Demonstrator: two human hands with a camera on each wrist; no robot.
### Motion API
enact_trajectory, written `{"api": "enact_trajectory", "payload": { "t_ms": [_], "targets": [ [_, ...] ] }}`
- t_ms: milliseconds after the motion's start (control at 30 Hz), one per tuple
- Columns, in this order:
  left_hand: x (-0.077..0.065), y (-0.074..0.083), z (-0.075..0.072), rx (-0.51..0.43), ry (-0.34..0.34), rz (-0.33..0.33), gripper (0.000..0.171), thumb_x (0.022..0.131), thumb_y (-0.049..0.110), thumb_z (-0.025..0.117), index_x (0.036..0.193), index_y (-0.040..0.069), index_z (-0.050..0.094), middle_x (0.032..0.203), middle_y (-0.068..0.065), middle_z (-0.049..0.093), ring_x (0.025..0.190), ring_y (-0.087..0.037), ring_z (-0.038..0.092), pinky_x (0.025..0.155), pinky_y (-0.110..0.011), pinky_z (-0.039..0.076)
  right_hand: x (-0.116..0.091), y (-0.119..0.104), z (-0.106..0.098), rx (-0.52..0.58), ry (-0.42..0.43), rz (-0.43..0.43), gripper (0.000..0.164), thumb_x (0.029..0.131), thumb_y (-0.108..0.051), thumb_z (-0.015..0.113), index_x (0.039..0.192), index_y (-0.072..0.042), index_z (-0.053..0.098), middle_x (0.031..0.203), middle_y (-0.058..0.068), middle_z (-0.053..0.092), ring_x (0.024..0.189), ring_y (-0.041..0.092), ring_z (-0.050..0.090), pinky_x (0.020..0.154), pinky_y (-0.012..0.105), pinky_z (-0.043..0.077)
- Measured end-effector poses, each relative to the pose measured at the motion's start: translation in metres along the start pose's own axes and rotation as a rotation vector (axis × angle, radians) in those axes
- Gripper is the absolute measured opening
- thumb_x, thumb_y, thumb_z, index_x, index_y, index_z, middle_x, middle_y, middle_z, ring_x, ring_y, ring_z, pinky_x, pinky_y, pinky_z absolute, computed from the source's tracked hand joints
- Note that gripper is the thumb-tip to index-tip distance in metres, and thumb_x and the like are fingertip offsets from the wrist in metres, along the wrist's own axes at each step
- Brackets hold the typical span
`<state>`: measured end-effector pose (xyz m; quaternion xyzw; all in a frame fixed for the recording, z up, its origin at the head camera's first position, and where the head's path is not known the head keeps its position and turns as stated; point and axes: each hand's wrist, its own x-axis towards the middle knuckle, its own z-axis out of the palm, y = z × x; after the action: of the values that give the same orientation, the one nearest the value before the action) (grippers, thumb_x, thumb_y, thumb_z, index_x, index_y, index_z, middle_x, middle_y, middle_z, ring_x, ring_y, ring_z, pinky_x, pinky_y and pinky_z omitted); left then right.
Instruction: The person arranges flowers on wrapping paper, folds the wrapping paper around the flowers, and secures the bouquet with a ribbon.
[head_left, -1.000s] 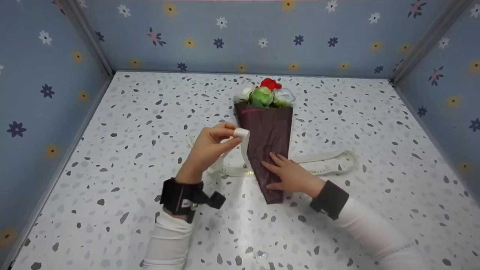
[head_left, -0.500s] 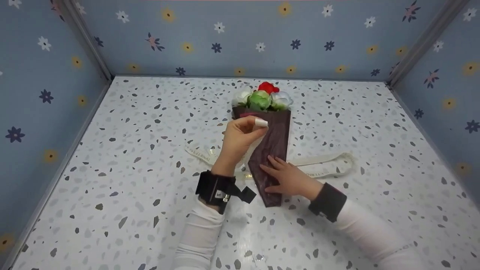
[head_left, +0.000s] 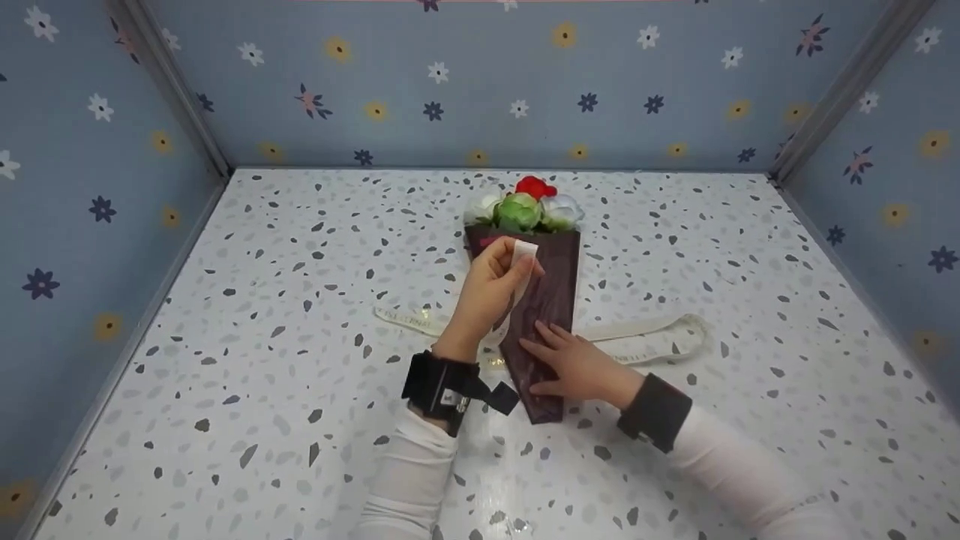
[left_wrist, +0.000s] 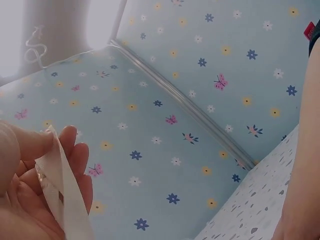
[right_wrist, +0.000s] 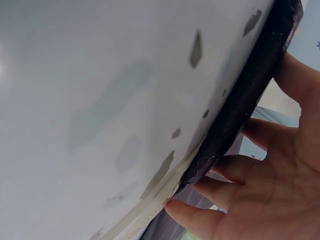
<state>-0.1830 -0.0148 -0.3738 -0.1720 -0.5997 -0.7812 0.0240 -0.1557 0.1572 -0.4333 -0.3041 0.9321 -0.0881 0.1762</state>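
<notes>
Over to the left, one lettered stretch of cream ribbon [head_left: 526, 249] lies on the speckled surface [head_left: 247, 375], leading in toward the bouquet. Next comes the left hand [head_left: 486, 291], one black band [head_left: 435, 384] at its wrist, thumb and finger narrowed to a pinch on a ribbon strip raised over the dark wrap [head_left: 553, 289]. That single wrap lies mid-surface, broad at its far end, tapering toward the near side. I count four blooms at its far mouth — one white [head_left: 484, 206], one green [head_left: 519, 212], one red [head_left: 533, 187] set farther back, one more pale one [head_left: 562, 213]. The right hand [head_left: 579, 367], also with one band [head_left: 657, 412], rests fingers spread wide on the wrap's near part. Beyond it, to the right, lies one ribbon loop; under the wrap I can't follow the ribbon.
</notes>
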Motion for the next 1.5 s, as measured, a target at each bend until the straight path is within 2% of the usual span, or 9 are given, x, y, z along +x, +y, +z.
{"api": "enact_trajectory", "payload": {
  "t_ms": [133,367,700,833,900,1000,1067,1133,1500],
  "targets": [
    [0.003,-0.006,0.006,-0.059,-0.028,-0.033,0.004,0.097,0.002,0.047,0.095,-0.001,0.05,0.071,0.003,0.057,0.064,-0.009,0.054,0.064,-0.021,0.047,0.0,0.001,0.003,0.01,0.004,-0.001,0.072,0.089,-0.046,0.061,0.147,-0.014,0.035,0.155,0.022,0.018,0.14,0.045,0.02,0.112,0.054,0.025],
    [0.009,-0.02,0.01,-0.005,-0.046,-0.036,0.007,0.097,0.005,0.048,0.095,0.0,0.052,0.067,0.004,0.053,0.053,-0.006,0.039,0.051,-0.018,0.031,-0.001,0.006,0.002,0.085,0.028,-0.014,0.071,0.087,-0.04,0.066,0.145,-0.011,0.039,0.154,0.023,0.02,0.14,0.045,0.021,0.111,0.054,0.027],
    [0.018,-0.056,0.007,0.088,-0.09,-0.117,0.015,0.097,0.004,0.048,0.106,-0.007,0.053,0.07,0.005,0.054,0.058,-0.009,0.042,0.052,-0.018,0.032,-0.001,0.019,-0.007,0.237,0.019,-0.059,0.064,0.09,-0.034,0.062,0.144,-0.006,0.04,0.154,0.023,0.022,0.141,0.043,0.019,0.112,0.055,0.023],
    [0.018,-0.066,0.007,0.123,-0.091,-0.156,0.015,0.096,0.004,0.05,0.105,-0.007,0.055,0.068,0.006,0.055,0.059,-0.009,0.043,0.054,-0.017,0.033,-0.002,0.03,-0.012,0.342,0.062,-0.071,0.053,0.092,-0.029,0.06,0.136,-0.002,0.05,0.149,0.023,0.033,0.137,0.041,0.03,0.11,0.053,0.028],
    [0.018,-0.068,0.007,0.119,-0.087,-0.183,0.014,0.096,0.004,0.051,0.103,-0.007,0.056,0.067,0.007,0.056,0.059,-0.008,0.043,0.055,-0.018,0.033,-0.004,0.038,-0.015,0.404,0.108,-0.03,0.047,0.093,-0.029,0.059,0.131,-0.002,0.055,0.141,0.021,0.047,0.122,0.037,0.05,0.102,0.05,0.039],
    [0.016,-0.068,0.007,0.098,-0.073,-0.205,0.011,0.095,0.004,0.052,0.097,-0.005,0.057,0.068,0.007,0.056,0.061,-0.007,0.045,0.058,-0.018,0.035,-0.007,0.054,-0.02,0.466,0.217,0.057,0.038,0.093,-0.025,0.059,0.123,-0.002,0.062,0.127,0.018,0.06,0.11,0.033,0.059,0.096,0.048,0.045],
    [0.016,-0.066,0.007,0.051,-0.057,-0.219,0.009,0.095,0.003,0.052,0.093,-0.003,0.057,0.07,0.006,0.058,0.066,-0.01,0.048,0.061,-0.019,0.037,-0.009,0.069,-0.023,0.469,0.295,0.108,0.034,0.092,-0.02,0.059,0.118,0.001,0.063,0.119,0.02,0.064,0.105,0.034,0.061,0.094,0.048,0.046],
    [0.016,-0.062,0.008,0.026,-0.041,-0.221,0.01,0.094,0.003,0.051,0.089,-0.001,0.058,0.073,0.005,0.06,0.071,-0.012,0.051,0.064,-0.02,0.038,-0.013,0.083,-0.026,0.439,0.333,0.138,0.031,0.091,-0.013,0.06,0.116,0.005,0.063,0.119,0.023,0.062,0.116,0.039,0.055,0.102,0.051,0.04],
    [0.017,-0.053,0.009,-0.045,0.001,-0.244,0.026,0.087,-0.002,0.04,0.069,0.009,0.056,0.063,0.003,0.058,0.065,-0.01,0.055,0.067,-0.022,0.045,-0.029,0.124,-0.028,0.268,0.208,0.201,0.032,0.085,-0.016,0.065,0.112,0.001,0.064,0.098,0.015,0.062,0.092,0.028,0.057,0.085,0.046,0.047]
  ]
}}
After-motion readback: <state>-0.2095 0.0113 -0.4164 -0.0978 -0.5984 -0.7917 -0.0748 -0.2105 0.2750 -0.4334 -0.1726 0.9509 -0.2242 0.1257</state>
